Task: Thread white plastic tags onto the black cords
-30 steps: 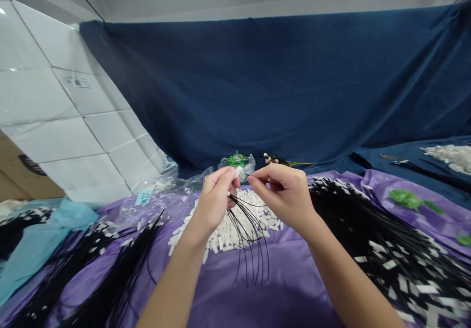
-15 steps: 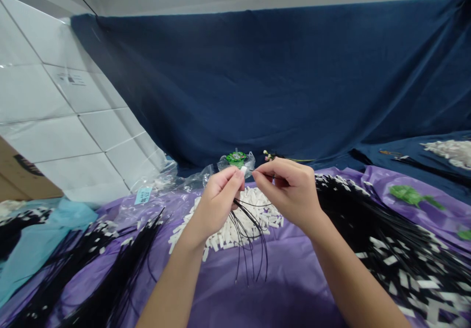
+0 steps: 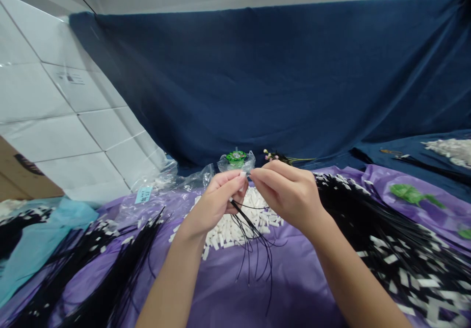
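Between thumb and forefinger, my left hand [image 3: 221, 195] pinches a small white piece [image 3: 243, 174]. The same hand also grips a bunch of thin black cords [image 3: 250, 225], whose loose ends hang below it. Opposite it, my right hand [image 3: 285, 190] is closed in a pinch on one thin black cord [image 3: 249, 173], its tip at the white piece. Whether the cord's tip is inside the piece I cannot tell. Under both hands spreads a pile of small white pieces [image 3: 224, 232] on a purple sheet [image 3: 290, 279].
Black cords with white ends [image 3: 353, 220] lie heaped at right, and more black cords [image 3: 114, 269] at left. Behind the pile stand a green-lidded cup [image 3: 236, 158] and clear plastic bags [image 3: 195, 178]. White boxes [image 3: 55, 137] are stacked at left; a blue cloth [image 3: 239, 83] hangs behind.
My right hand has moved slightly left, bringing the cord closer to the white piece. The cords hanging from my left hand have swung a little to the right.
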The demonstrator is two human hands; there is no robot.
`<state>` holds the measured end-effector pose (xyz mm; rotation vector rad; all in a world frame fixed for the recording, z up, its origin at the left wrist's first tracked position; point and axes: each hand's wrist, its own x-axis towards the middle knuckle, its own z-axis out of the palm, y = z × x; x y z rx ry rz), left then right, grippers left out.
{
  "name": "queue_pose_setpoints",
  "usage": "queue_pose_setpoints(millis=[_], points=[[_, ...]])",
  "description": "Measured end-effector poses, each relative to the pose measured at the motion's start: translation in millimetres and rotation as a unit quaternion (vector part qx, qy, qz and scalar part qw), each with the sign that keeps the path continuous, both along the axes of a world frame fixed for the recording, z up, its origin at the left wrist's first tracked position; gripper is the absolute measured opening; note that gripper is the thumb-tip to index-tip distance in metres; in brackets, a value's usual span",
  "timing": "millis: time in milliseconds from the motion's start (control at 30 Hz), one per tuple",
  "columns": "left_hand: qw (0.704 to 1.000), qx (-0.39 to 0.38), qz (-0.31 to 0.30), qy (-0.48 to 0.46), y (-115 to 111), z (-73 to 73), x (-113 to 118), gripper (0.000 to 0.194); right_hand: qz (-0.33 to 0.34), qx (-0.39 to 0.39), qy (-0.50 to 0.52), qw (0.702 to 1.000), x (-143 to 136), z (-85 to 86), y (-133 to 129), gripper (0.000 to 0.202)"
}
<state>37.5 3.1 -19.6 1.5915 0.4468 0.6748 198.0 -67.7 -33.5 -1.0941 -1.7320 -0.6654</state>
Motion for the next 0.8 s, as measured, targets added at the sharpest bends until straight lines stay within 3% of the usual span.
queue_pose_setpoints(millis=[367, 500, 667, 800], points=[[0.999, 0.009, -0.031, 0.022, 4, -0.9, -3, 0.037, 0.008, -0.032, 0.020, 0.999, -1, -0.3, 1, 0.025], [1.000, 0.005, -0.008, 0.010, 3, 0.2, -1, 0.037, 0.009, -0.032, 0.041, 0.999, 1, 0.7, 4, 0.017], [0.995, -0.050, 0.055, -0.059, 9, 1.5, 4, 0.036, 0.019, 0.036, 0.063, 0.997, 3, 9.7, -2, 0.007], [0.987, -0.087, 0.095, -0.094, 13, 2.6, 5, 0.031, 0.047, -0.082, 0.059, 0.994, -4, 13.2, -11, 0.011]])
